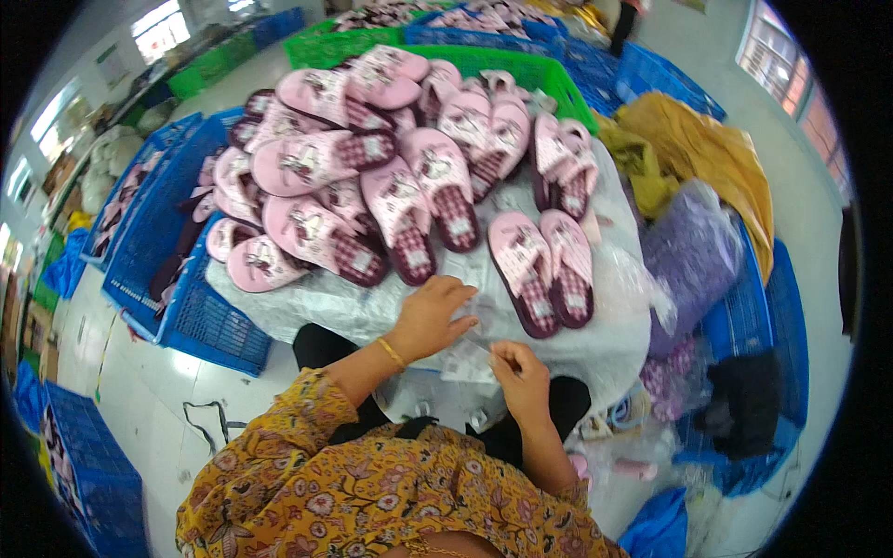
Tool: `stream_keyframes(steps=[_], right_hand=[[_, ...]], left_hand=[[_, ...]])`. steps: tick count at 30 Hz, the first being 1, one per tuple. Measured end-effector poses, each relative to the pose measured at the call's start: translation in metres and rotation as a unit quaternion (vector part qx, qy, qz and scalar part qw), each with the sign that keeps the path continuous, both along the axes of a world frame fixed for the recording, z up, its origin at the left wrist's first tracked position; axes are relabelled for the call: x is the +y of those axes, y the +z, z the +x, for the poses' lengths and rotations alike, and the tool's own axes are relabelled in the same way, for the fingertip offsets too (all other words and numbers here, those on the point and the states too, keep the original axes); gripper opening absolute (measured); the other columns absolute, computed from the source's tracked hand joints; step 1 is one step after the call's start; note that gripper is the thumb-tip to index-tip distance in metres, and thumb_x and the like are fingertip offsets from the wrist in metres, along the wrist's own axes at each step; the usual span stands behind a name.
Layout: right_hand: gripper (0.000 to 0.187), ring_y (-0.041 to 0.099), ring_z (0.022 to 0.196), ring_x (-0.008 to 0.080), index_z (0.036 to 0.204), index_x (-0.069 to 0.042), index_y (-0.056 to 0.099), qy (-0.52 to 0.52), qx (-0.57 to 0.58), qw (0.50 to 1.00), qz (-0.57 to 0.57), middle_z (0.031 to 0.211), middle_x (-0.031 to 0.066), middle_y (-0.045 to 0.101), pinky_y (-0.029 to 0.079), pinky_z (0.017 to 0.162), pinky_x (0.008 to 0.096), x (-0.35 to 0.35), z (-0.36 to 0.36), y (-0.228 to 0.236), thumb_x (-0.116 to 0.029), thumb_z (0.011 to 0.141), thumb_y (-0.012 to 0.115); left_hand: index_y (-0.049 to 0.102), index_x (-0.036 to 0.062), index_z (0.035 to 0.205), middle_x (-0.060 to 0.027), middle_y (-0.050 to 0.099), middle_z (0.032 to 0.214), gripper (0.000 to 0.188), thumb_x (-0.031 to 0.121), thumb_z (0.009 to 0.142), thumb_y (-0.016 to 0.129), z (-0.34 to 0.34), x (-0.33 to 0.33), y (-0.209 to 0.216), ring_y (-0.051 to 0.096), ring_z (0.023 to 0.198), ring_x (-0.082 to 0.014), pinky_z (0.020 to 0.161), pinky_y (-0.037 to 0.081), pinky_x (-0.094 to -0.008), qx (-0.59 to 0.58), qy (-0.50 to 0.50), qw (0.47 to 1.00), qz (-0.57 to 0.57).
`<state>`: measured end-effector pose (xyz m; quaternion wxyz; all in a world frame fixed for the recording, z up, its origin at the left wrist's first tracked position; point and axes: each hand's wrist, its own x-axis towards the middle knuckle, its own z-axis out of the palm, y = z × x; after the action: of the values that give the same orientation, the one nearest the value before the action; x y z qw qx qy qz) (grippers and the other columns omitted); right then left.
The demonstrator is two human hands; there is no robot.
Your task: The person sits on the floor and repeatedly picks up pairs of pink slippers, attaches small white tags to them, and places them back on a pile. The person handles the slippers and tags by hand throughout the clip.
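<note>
Pinching with thumb and forefinger, the right hand [523, 377] seems to grip the edge of a translucent plastic piece [467, 365], possibly a small bag, at the near edge of the table; its outline is blurred. Beside it, the left hand [432, 319] is loosely spread, back upward, with nothing visible in its fingers. The step in hand looks like readying that plastic, and the next move would call for the free fingers to steady its thin edge. Just beyond the right hand, a pair of pink house slippers [569, 265] lies side by side, toes away, on the plastic-covered table [609, 312], apart from the heap of matching slippers [307, 163]. Past those stands a green crate [566, 82]; blue crates [216, 321] flank the table's left.
</note>
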<state>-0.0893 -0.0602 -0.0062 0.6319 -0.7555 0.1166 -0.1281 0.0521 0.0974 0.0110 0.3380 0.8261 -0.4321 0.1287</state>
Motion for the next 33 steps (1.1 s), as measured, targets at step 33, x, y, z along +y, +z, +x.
stream_keyframes(steps=[33], right_hand=[[0.013,0.052,0.07,0.006,0.098,-0.003,0.066,0.003,-0.049,0.998,-0.036,0.082,-0.0011,0.061,0.044,0.065,0.022,0.01,0.005,0.005,-0.01,0.088,0.069]], left_hand=[[0.07,0.0003,0.096,-0.0094,0.065,0.081,0.017,0.015,0.087,0.068,0.044,0.012,-0.029,0.062,0.074,-0.0205,0.069,0.049,-0.0309,0.16,0.069,0.971,-0.163]])
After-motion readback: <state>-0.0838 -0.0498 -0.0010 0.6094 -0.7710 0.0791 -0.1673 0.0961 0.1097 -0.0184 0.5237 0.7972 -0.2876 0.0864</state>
